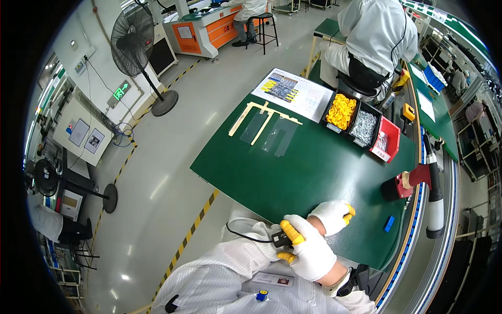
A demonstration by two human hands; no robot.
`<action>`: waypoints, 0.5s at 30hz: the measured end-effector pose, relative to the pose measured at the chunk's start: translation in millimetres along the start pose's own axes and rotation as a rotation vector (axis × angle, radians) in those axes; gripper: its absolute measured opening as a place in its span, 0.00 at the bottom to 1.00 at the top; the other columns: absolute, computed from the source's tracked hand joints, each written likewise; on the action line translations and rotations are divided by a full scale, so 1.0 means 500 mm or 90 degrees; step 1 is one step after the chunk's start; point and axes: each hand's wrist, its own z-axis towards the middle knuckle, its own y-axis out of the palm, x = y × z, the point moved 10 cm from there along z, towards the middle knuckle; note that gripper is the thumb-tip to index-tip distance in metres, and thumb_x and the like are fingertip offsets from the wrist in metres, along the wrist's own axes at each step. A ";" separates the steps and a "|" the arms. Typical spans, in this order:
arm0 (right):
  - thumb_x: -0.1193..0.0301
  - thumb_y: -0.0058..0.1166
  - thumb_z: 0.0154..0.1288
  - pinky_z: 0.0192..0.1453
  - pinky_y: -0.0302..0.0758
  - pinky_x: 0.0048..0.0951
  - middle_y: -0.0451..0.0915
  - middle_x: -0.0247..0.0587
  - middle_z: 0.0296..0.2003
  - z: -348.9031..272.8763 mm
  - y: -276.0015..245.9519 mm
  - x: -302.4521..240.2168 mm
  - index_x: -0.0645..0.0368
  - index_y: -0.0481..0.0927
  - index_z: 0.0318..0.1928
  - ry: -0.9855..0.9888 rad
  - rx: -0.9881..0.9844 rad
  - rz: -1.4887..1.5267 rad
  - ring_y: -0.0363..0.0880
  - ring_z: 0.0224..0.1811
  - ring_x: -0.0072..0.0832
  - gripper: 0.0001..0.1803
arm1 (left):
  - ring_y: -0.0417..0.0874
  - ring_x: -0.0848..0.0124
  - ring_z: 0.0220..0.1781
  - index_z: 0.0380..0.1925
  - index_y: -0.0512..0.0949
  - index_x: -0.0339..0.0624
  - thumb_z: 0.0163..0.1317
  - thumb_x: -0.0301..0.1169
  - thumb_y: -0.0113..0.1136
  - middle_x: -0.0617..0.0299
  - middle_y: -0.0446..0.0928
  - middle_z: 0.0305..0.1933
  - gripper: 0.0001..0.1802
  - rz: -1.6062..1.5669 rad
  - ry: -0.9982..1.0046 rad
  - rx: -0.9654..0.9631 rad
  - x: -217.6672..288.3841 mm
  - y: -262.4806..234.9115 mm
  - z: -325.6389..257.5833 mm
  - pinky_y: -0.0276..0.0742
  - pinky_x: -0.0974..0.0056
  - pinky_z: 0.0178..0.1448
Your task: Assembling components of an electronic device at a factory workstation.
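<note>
My left hand (330, 217), in a white glove with yellow fingertips, rests palm-inward over the green table's near edge. Its fingers are loosely curled and slightly apart, with nothing seen between them. My right hand (312, 255), gloved alike, reaches across to my left sleeve. Its yellow index finger and thumb close about a small black box (281, 239) with a thin black cable, at the left wrist. The glove partly hides this box. A black band (355, 280) circles my right wrist. To the right of my left hand lies a small blue block (388, 224).
On the green table (235, 162) are a printed sheet (308, 99), a yellowish frame outline (267, 111), and bins of yellow parts (341, 111), metal screws (364, 127) and a red bin (388, 137). A red-and-black tool holder (405, 186) stands right, beside a conveyor. Someone sits beyond.
</note>
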 end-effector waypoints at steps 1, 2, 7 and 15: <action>0.72 0.80 0.49 0.62 0.82 0.45 0.76 0.59 0.64 -0.017 -0.013 0.001 0.67 0.79 0.65 -0.012 0.056 -0.067 0.82 0.59 0.56 0.41 | 0.89 0.57 0.49 0.47 0.89 0.45 0.68 0.30 0.68 0.53 0.87 0.48 0.10 -0.110 -0.038 0.043 -0.028 -0.013 0.006 0.85 0.57 0.55; 0.72 0.81 0.52 0.62 0.82 0.44 0.79 0.56 0.62 -0.054 -0.028 0.018 0.63 0.81 0.64 0.006 0.156 -0.042 0.83 0.58 0.53 0.37 | 0.90 0.61 0.49 0.48 0.89 0.45 0.69 0.31 0.69 0.53 0.88 0.47 0.10 -0.222 -0.072 0.084 -0.050 -0.021 0.012 0.85 0.60 0.55; 0.79 0.75 0.62 0.57 0.83 0.36 0.85 0.48 0.53 -0.183 0.010 0.157 0.60 0.86 0.56 0.266 0.321 0.048 0.87 0.52 0.43 0.21 | 0.82 0.77 0.34 0.52 0.87 0.38 0.74 0.26 0.65 0.64 0.87 0.42 0.10 -0.589 -0.271 0.177 -0.113 -0.092 0.040 0.76 0.72 0.37; 0.82 0.75 0.61 0.55 0.83 0.32 0.85 0.42 0.50 -0.113 0.030 0.160 0.60 0.85 0.56 0.175 0.368 0.011 0.87 0.48 0.36 0.22 | 0.79 0.75 0.28 0.50 0.83 0.40 0.76 0.24 0.59 0.61 0.83 0.38 0.07 -1.004 -0.388 0.237 -0.174 -0.079 0.031 0.73 0.72 0.28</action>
